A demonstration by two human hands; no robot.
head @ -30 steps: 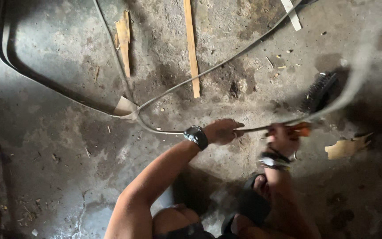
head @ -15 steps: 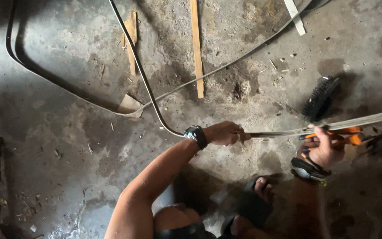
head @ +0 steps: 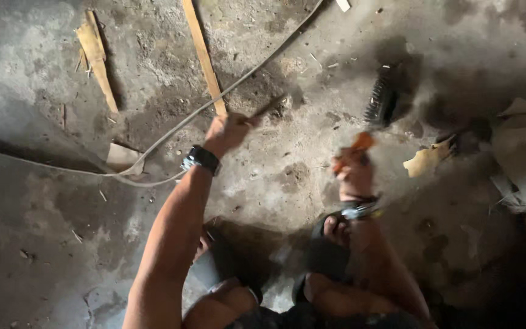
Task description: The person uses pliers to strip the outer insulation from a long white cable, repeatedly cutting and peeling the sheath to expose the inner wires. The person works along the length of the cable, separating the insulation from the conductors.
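My left hand [head: 229,131], with a black watch on the wrist, is closed around a thin dark strip end [head: 266,109] that pokes out to the right, blurred. My right hand [head: 354,173], with a band on the wrist, grips an orange-handled tool [head: 360,145] whose blade I cannot see. The hands are apart and nothing spans the gap between them. A long thin pale strip [head: 171,131] curves over the concrete floor and passes near my left wrist. Whether it joins the piece in my hand I cannot tell. My sandalled feet [head: 330,244] are below.
A wooden slat [head: 205,61] and wood scraps [head: 95,55] lie at the top. A black brush [head: 385,97] sits at upper right, a torn tan scrap [head: 427,158] beside it, and pale rubble [head: 525,152] at the right edge.
The strip stretched between my hands is gone from there. My left hand has lifted up and away from me. My right hand, still with the orange tool, has drawn back toward the middle.
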